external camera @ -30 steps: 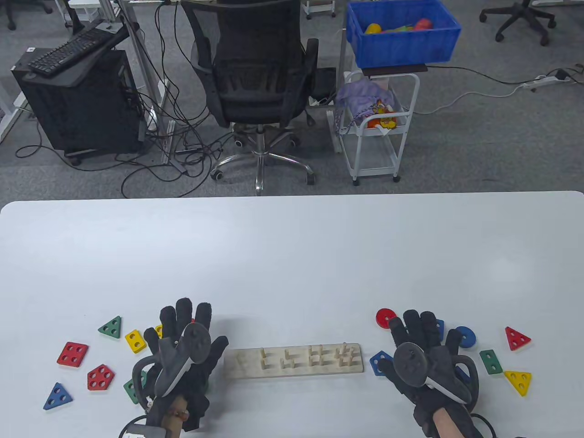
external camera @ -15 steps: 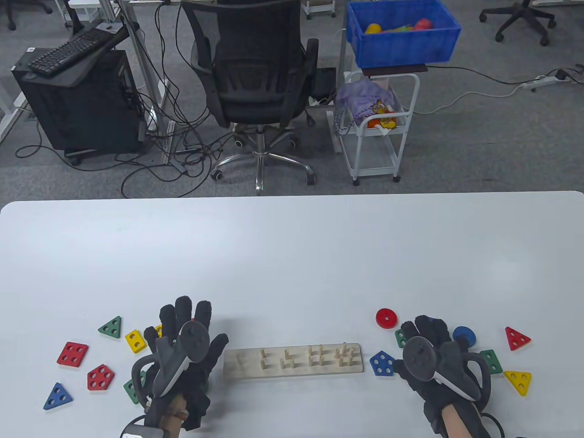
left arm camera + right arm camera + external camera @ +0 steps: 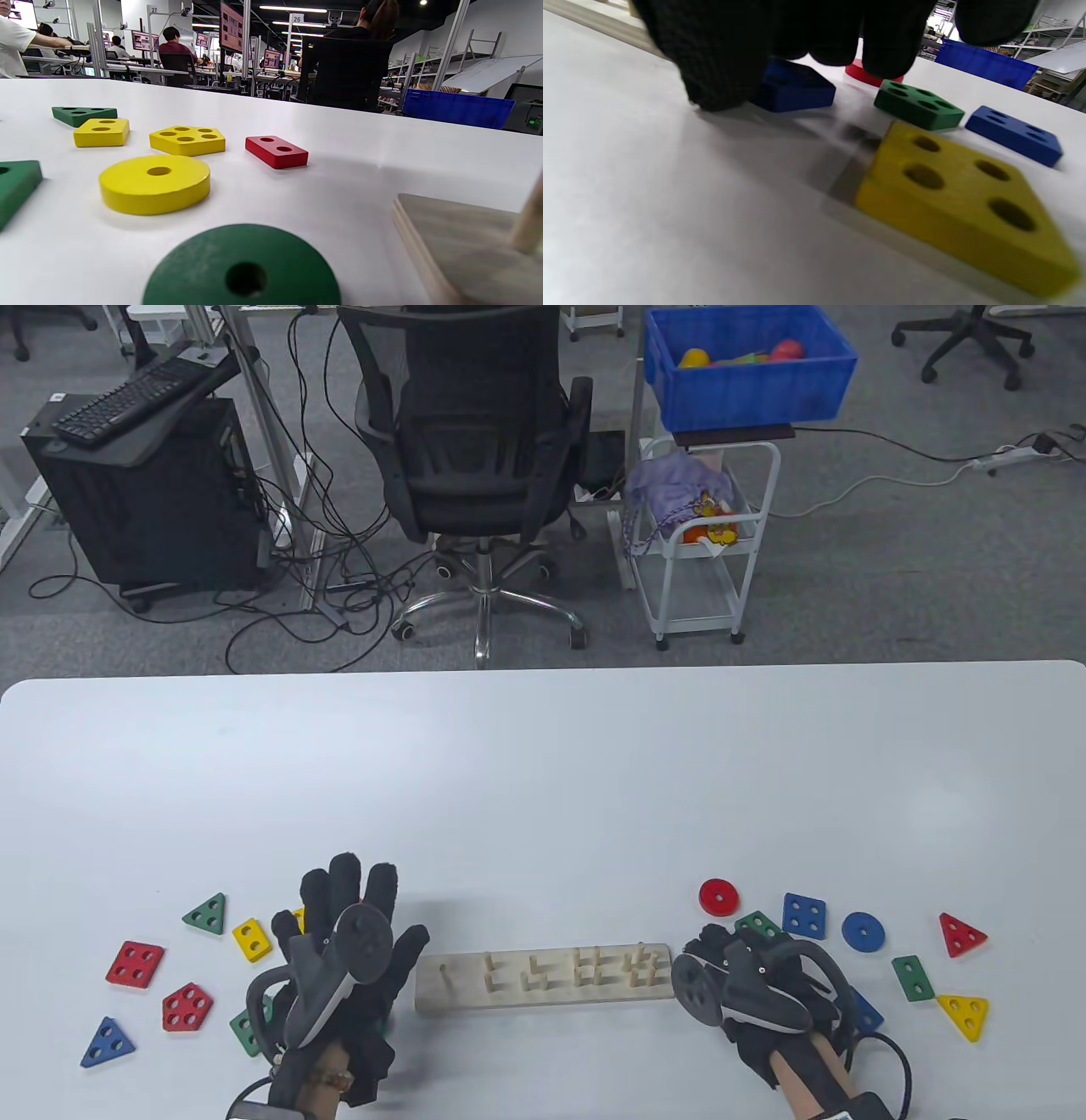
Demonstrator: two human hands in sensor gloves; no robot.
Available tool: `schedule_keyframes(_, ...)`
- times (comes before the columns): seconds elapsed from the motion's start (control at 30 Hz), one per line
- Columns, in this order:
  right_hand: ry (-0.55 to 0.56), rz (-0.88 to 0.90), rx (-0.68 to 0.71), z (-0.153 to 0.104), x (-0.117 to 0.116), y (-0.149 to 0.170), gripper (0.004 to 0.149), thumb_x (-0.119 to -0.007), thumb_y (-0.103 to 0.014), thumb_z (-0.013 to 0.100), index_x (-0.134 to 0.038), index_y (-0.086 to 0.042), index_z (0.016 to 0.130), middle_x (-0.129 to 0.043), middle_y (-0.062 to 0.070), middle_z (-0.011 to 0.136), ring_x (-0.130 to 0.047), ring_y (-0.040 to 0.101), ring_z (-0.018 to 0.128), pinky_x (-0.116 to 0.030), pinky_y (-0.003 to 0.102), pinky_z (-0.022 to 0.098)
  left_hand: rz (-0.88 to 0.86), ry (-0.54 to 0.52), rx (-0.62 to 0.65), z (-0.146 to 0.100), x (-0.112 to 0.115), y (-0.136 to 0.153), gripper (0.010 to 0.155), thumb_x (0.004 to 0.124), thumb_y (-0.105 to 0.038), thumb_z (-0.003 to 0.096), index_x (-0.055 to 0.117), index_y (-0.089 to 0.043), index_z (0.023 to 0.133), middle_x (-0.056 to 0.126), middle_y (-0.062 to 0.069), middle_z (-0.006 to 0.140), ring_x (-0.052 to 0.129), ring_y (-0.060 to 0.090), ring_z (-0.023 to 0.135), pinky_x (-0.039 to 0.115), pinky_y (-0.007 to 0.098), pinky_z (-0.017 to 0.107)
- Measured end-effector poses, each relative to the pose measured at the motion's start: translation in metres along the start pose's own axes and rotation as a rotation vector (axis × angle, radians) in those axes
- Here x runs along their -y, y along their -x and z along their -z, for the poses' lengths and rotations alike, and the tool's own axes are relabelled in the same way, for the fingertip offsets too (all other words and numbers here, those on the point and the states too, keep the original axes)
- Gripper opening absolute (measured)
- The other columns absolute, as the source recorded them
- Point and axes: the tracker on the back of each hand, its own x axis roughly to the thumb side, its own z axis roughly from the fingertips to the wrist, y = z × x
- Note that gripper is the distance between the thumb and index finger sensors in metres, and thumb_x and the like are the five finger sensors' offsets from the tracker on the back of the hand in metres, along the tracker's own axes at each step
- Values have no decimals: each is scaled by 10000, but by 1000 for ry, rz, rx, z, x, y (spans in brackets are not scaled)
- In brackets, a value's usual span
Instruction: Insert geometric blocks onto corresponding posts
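The wooden peg board (image 3: 543, 980) lies between my hands; its corner and one peg show in the left wrist view (image 3: 458, 237). My left hand (image 3: 397, 909) is spread open and low over blocks left of the board: a green disc (image 3: 242, 271), a yellow disc (image 3: 155, 182), a yellow pentagon (image 3: 186, 139) and a red rectangle (image 3: 276, 151). My right hand (image 3: 713, 952) is turned at the board's right end. In the right wrist view its fingers (image 3: 882, 59) curl down over a blue block (image 3: 793, 87) that lies on the table. Whether they grip it is hidden.
Loose blocks at the left: green triangle (image 3: 206, 914), yellow rectangle (image 3: 252, 940), red square (image 3: 135, 964), red pentagon (image 3: 187, 1006), blue triangle (image 3: 108, 1042). At the right: red disc (image 3: 719, 897), blue square (image 3: 804, 915), blue disc (image 3: 863, 931), red triangle (image 3: 961, 935), green rectangle (image 3: 912, 977), yellow triangle (image 3: 964, 1013).
My right hand has drawn back and left to the board's right end and turned, uncovering the blue square and a green block and covering the blue pentagon. My left hand has barely moved.
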Motion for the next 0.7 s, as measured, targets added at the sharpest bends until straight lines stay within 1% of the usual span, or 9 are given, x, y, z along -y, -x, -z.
schedule_keyframes(0.1,11,25,4,0,-1,0,605,-874,-371,371,-669,-242,924,-752,66,974,-814,333,842,-662,645,574,-7,3,2,1,0,0,810,472,-778,319,248,-551,1063,63,-169,1205,171,223,1185,244,616,829)
schedule_keyframes(0.2,45,10,26,2,0,1,622,-892,-400,326,-708,-233,896,-802,62,933,-854,317,787,-672,643,566,-11,3,-1,1,0,1,810,473,-776,320,250,-548,1064,64,-168,1204,171,222,1184,245,616,828)
schedule_keyframes(0.27,10,16,31,4,-1,2,643,-882,-418,330,-676,-243,913,-761,51,957,-821,328,798,-651,655,577,-12,0,-2,1,-1,2,810,473,-775,321,255,-544,1066,68,-166,1205,175,227,1183,248,616,828)
schedule_keyframes(0.33,-40,46,40,5,-2,2,654,-865,-402,359,-636,-236,949,-693,75,994,-780,350,814,-626,670,585,-13,0,-3,1,0,2,809,474,-774,322,256,-544,1065,68,-166,1204,177,224,1184,248,615,828)
schedule_keyframes(0.37,-55,46,38,6,-2,1,647,-860,-395,365,-636,-227,947,-676,85,998,-769,353,820,-621,671,587,-10,0,-2,1,0,2,809,475,-774,321,258,-543,1065,70,-164,1204,177,226,1183,250,616,827)
schedule_keyframes(0.47,-32,-9,61,10,1,-1,650,-879,-429,332,-681,-219,915,-734,88,959,-804,338,788,-645,657,579,-6,0,0,1,0,1,810,474,-774,321,257,-542,1066,69,-164,1204,178,227,1183,249,616,828)
schedule_keyframes(0.57,-48,16,75,15,1,-2,689,-900,-469,313,-690,-183,904,-755,131,933,-820,356,737,-665,644,564,-3,4,-4,0,0,1,808,477,-772,323,260,-541,1067,67,-163,1203,177,228,1182,250,615,827)
schedule_keyframes(0.7,-36,22,83,15,-1,-2,714,-894,-479,316,-679,-138,906,-761,193,911,-842,370,664,-689,637,543,-3,6,-10,1,0,2,807,478,-770,324,264,-540,1067,66,-163,1202,177,227,1182,250,614,828)
